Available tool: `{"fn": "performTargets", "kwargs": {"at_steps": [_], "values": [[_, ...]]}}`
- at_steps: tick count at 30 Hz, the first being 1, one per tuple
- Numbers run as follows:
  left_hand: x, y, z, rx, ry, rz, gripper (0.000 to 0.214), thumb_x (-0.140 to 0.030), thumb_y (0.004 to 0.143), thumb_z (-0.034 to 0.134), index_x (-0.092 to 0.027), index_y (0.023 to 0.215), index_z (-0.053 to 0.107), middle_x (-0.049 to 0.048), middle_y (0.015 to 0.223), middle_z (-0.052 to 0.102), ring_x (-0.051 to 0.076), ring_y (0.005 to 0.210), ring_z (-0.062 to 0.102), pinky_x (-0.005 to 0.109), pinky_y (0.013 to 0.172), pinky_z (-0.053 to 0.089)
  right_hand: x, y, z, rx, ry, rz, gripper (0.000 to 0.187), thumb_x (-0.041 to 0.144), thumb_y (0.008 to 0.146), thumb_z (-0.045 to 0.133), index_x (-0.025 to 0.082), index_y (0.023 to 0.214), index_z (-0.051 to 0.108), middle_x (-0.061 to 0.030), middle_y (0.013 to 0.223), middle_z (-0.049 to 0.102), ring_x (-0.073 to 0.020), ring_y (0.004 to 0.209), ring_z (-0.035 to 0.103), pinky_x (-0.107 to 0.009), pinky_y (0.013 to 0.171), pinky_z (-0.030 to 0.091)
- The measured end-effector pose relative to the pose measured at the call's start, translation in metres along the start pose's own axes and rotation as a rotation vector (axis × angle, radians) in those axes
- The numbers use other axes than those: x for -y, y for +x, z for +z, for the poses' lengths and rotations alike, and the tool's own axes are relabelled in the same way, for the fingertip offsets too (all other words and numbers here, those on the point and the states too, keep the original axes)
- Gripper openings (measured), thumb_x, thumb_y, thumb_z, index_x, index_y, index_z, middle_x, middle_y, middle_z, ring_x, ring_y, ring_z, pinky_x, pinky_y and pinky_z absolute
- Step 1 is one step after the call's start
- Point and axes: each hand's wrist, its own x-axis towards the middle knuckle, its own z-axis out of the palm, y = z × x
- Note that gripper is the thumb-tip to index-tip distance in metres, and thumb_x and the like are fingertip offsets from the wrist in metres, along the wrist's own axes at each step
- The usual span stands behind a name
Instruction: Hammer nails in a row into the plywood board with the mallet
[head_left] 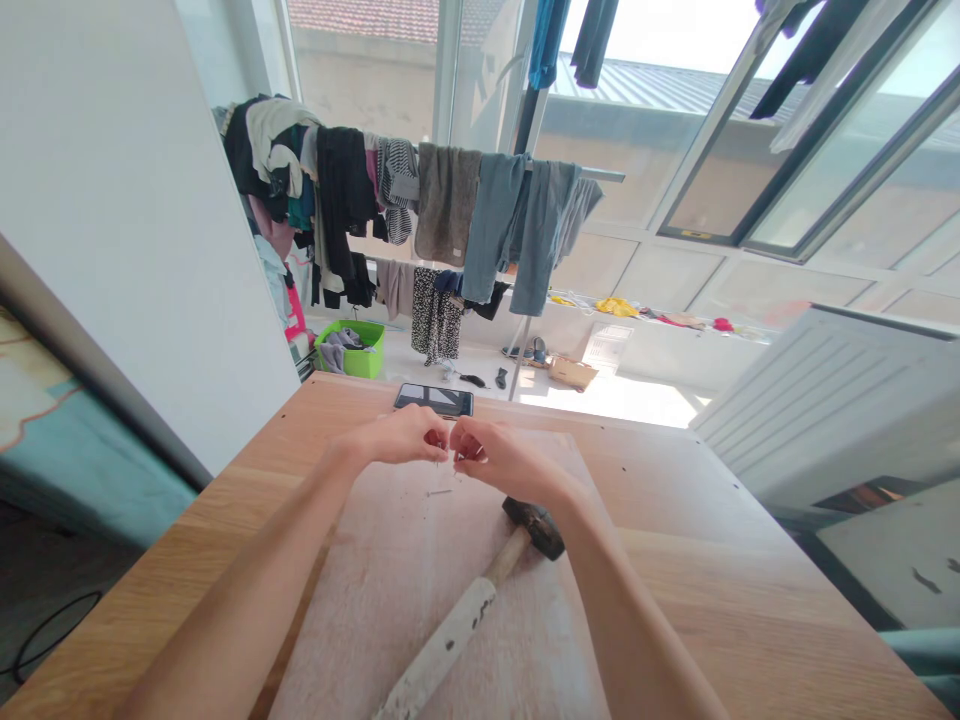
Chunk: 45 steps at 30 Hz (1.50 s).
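My left hand and my right hand meet fingertip to fingertip above a pale wooden board that lies on the wooden table. Both hands are pinched shut around something very small, maybe a thin nail, too small to name. One small nail lies loose on the board just below the hands. A hammer with a dark head and a worn white-painted handle rests diagonally on the board, partly under my right forearm.
A black phone lies flat at the table's far edge. Beyond it stands a drying rack hung with clothes, a green basket on the floor, and a white radiator to the right. A white wall is at left.
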Motion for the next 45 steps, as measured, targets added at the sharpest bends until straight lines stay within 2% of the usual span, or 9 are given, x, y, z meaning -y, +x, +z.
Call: {"fn": "performTargets", "kwargs": {"at_steps": [8, 13, 18, 21, 27, 36, 45], "values": [[0.005, -0.003, -0.002, -0.003, 0.024, -0.066, 0.017, -0.026, 0.080, 0.063, -0.018, 0.089, 0.074, 0.0018, 0.082, 0.073, 0.015, 0.070, 0.063, 0.024, 0.062, 0.042, 0.004, 0.003, 0.008, 0.029, 0.000, -0.057, 0.026, -0.001, 0.079, 0.063, 0.022, 0.087, 0.055, 0.0020, 0.083, 0.067, -0.0141, 0.075, 0.060, -0.025, 0.068, 0.043], [0.007, -0.003, -0.002, -0.002, 0.007, -0.058, 0.016, -0.030, 0.078, 0.064, -0.019, 0.086, 0.073, 0.0015, 0.083, 0.073, 0.015, 0.071, 0.063, 0.023, 0.061, 0.042, 0.004, 0.001, 0.010, 0.063, 0.036, -0.065, 0.024, 0.003, 0.081, 0.064, 0.023, 0.092, 0.056, 0.0020, 0.084, 0.072, -0.0140, 0.075, 0.065, -0.025, 0.067, 0.047], [0.003, -0.006, -0.004, 0.015, -0.019, -0.075, 0.014, -0.024, 0.075, 0.063, -0.020, 0.085, 0.072, -0.0002, 0.079, 0.071, 0.014, 0.068, 0.061, 0.023, 0.058, 0.039, 0.002, 0.000, 0.011, 0.084, 0.064, -0.063, 0.024, 0.007, 0.083, 0.065, 0.024, 0.098, 0.059, 0.0023, 0.083, 0.074, -0.0147, 0.075, 0.069, -0.026, 0.068, 0.050], [0.002, -0.008, -0.006, 0.012, -0.025, -0.087, 0.010, -0.028, 0.077, 0.064, -0.020, 0.081, 0.070, -0.0002, 0.078, 0.070, 0.014, 0.068, 0.060, 0.023, 0.057, 0.039, 0.002, 0.000, 0.008, 0.065, 0.063, -0.037, 0.020, 0.009, 0.085, 0.065, 0.024, 0.098, 0.060, 0.0011, 0.085, 0.073, -0.0152, 0.077, 0.069, -0.027, 0.069, 0.052], [0.000, -0.008, -0.006, 0.025, -0.023, -0.160, 0.022, -0.043, 0.082, 0.067, -0.020, 0.083, 0.070, 0.0018, 0.082, 0.073, 0.016, 0.071, 0.064, 0.024, 0.058, 0.040, 0.004, -0.004, -0.004, 0.037, 0.051, 0.023, 0.024, 0.013, 0.087, 0.067, 0.022, 0.108, 0.060, -0.0015, 0.092, 0.074, -0.0146, 0.082, 0.070, -0.027, 0.073, 0.054], [-0.013, -0.016, -0.014, -0.045, 0.019, -0.197, 0.024, -0.044, 0.087, 0.062, -0.021, 0.087, 0.071, -0.0010, 0.071, 0.066, 0.014, 0.064, 0.058, 0.023, 0.056, 0.037, -0.009, -0.010, -0.016, -0.031, 0.016, 0.024, 0.024, 0.022, 0.090, 0.065, 0.023, 0.114, 0.061, -0.0024, 0.096, 0.076, -0.0163, 0.086, 0.072, -0.029, 0.076, 0.056], [-0.009, -0.022, -0.020, -0.130, 0.024, -0.213, 0.028, -0.042, 0.091, 0.059, -0.020, 0.104, 0.071, 0.0014, 0.084, 0.070, 0.016, 0.072, 0.060, 0.024, 0.063, 0.039, -0.008, -0.022, -0.024, -0.080, -0.079, 0.086, 0.024, 0.029, 0.094, 0.062, 0.026, 0.118, 0.061, -0.0017, 0.095, 0.076, -0.0180, 0.087, 0.072, -0.033, 0.081, 0.053]]}}
